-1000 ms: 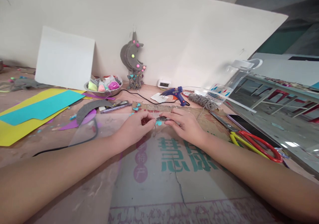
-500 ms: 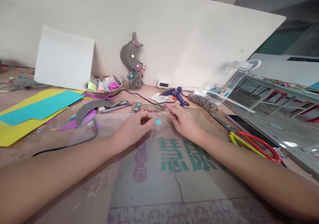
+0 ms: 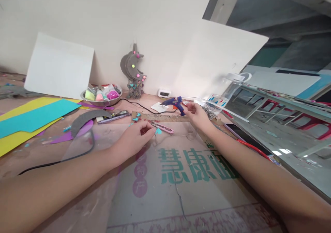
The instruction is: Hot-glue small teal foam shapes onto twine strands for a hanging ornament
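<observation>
My left hand [image 3: 136, 138] is pinched closed over the transparent sheet [image 3: 152, 209], with a thin grey string [image 3: 155, 139] at its fingertips. Close by its fingers lies a small turquoise heart [image 3: 158, 131]; whether the string is joined to it I cannot make out. Further out, my right hand [image 3: 198, 117] has its thumb and fingers around the handle of a blue hot glue gun [image 3: 176, 102], whose nozzle points left over a white scrap. Between the hands rests a pair of small pink-handled snips [image 3: 165, 128].
At the back stand a metal bowl [image 3: 100, 102] of coloured clay packets, a grey moon ornament [image 3: 133, 67] and a white clock [image 3: 164, 93]. Coloured foam sheets [image 3: 41, 117] lie left. Right are grey yarn [image 3: 210, 112], a phone [image 3: 245, 138] and red-handled scissors [image 3: 254, 147], partly behind my forearm.
My right hand has moved away from the left one, back and to the right, onto the glue gun's handle. The pink snips now show on the sheet. My left hand keeps its pinch.
</observation>
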Motion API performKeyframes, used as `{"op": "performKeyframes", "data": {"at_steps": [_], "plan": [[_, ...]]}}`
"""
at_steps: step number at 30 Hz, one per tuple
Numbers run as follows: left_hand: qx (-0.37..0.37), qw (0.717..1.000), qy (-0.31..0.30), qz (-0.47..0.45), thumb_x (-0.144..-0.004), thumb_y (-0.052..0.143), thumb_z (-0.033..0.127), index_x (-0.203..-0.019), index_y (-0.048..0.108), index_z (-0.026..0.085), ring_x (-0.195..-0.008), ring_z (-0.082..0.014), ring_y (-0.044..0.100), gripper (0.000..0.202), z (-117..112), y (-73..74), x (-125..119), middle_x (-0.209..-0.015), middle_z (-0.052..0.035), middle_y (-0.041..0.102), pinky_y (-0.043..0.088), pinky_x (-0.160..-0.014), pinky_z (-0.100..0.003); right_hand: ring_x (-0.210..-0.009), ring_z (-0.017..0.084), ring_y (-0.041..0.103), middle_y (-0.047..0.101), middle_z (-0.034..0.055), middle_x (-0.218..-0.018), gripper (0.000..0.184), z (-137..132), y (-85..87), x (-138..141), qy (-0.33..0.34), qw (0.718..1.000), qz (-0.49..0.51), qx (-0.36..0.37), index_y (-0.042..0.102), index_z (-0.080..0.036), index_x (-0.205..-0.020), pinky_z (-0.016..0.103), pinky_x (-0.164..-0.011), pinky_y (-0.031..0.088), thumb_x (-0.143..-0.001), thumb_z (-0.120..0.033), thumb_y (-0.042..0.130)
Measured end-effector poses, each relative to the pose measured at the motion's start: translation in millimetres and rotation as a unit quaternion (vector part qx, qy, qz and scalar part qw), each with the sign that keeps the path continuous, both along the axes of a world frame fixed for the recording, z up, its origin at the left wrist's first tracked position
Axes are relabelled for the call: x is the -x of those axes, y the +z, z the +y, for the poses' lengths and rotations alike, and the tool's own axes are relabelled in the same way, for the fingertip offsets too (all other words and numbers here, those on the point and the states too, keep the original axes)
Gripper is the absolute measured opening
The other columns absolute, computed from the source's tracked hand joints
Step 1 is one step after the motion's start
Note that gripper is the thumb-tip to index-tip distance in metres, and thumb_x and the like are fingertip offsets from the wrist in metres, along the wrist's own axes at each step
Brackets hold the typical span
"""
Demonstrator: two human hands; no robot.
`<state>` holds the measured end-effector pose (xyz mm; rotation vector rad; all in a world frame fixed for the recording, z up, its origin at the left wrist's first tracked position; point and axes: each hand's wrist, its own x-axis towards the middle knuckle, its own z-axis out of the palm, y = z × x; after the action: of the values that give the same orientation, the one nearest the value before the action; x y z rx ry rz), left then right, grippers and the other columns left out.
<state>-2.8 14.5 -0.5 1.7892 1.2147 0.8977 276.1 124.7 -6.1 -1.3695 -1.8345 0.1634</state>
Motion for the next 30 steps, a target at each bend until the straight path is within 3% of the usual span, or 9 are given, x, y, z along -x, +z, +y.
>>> {"op": "performKeyframes", "data": {"at_steps": [3, 7, 16, 20, 25, 30], "plan": [[-0.011, 1.0, 0.002, -0.006, -0.084, 0.045, 0.04, -0.077, 0.055, 0.018, -0.058, -0.0107, 0.047, 0.025, 0, 0.5, 0, -0.067, 0.0029, 0.055, 0.035, -0.052, -0.022, -0.098, 0.023, 0.058, 0.058, 0.0157, -0.113, 0.049, 11, 2.9, -6, -0.013, 0.999, -0.007, 0.05, 0.05, -0.011, -0.118, 0.04, -0.085, 0.047, -0.075, -0.031, 0.06], [0.0, 1.0, -0.004, -0.024, -0.084, 0.045, 0.042, -0.075, 0.053, 0.018, -0.052, -0.0096, 0.045, 0.026, 0, 0.2, 0, -0.062, 0.004, 0.051, 0.033, -0.049, -0.021, -0.099, 0.022, 0.06, 0.061, 0.0126, -0.116, 0.048, 25, 10.1, 4, 0.005, 0.995, -0.03, 0.097, 0.054, -0.014, -0.118, 0.036, -0.086, 0.047, -0.074, -0.033, 0.063], [0.031, 0.999, -0.012, -0.037, -0.081, 0.049, 0.045, -0.077, 0.058, 0.018, -0.049, -0.0091, 0.042, 0.029, 1, 2.1, 1, -0.06, 0.0036, 0.051, 0.031, -0.044, -0.02, -0.073, 0.023, 0.063, 0.068, 0.0084, -0.075, 0.033, 41, 19.3, 24, -0.048, 0.982, -0.083, 0.165, 0.068, -0.012, -0.088, 0.033, -0.069, 0.048, -0.068, -0.038, 0.068], [0.021, 0.998, -0.021, -0.047, -0.083, 0.048, 0.043, -0.079, 0.056, 0.019, -0.051, -0.0093, 0.043, 0.026, 2, 0.6, 1, -0.062, 0.0036, 0.052, 0.032, -0.046, -0.02, -0.056, 0.021, 0.06, 0.063, 0.0061, -0.057, 0.037, 33, 26.8, 19, -0.059, 0.978, -0.075, 0.186, 0.067, -0.011, -0.086, 0.03, -0.055, 0.046, -0.069, -0.044, 0.067], [-0.007, 0.999, -0.01, -0.047, -0.084, 0.046, 0.042, -0.076, 0.054, 0.018, -0.055, -0.01, 0.044, 0.026, 3, -0.2, 2, -0.064, 0.0032, 0.052, 0.033, -0.05, -0.02, -0.051, 0.015, 0.058, 0.06, 0.005, -0.056, 0.04, 15, 36.9, 11, -0.039, 0.979, -0.029, 0.196, 0.065, -0.011, -0.092, 0.025, -0.048, 0.045, -0.077, -0.048, 0.058], [0.007, 0.998, 0.015, -0.054, -0.082, 0.046, 0.044, -0.079, 0.054, 0.018, -0.056, -0.011, 0.045, 0.028, 5, -1.8, 2, -0.065, 0.0025, 0.051, 0.034, -0.049, -0.021, -0.059, 0.014, 0.058, 0.061, 0.0046, -0.062, 0.037, -31, 45.5, 19, 0.052, 0.985, 0.031, 0.163, 0.066, -0.016, -0.086, 0.023, -0.052, 0.045, -0.082, -0.049, 0.051]]}}
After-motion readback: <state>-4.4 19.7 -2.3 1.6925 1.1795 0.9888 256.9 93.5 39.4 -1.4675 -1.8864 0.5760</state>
